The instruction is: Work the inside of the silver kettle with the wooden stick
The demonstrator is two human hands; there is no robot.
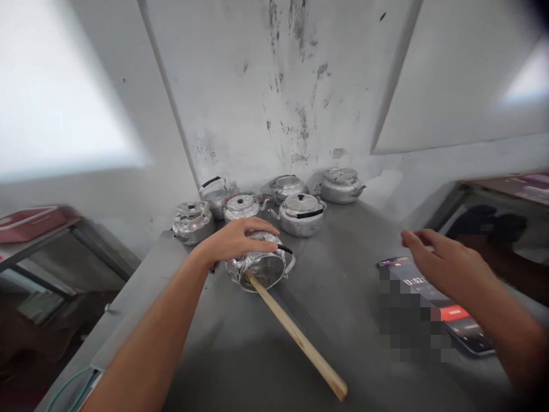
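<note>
A dented aluminium kettle [274, 266] lies tipped on the table, its round mouth facing me and its black-gripped handle to the right. My left hand [240, 240] is laid over its upper side, thumb and fingers spread around the body. One end of a pale wooden stick [300, 337] is inside the mouth; the rest slants down to the right across the tabletop, untouched by either hand. On the right, my right hand [446, 263] is above a phone [461, 337] with a lit screen, holding nothing, its fingers loosely bent.
Several more aluminium kettles stand behind on the grey table [343, 274], among them a lidded one [302, 217] and one at the far right [342, 186]. A stained wall [295, 86] rises behind. Side tables flank it, the left one bearing a pink tray [32, 223].
</note>
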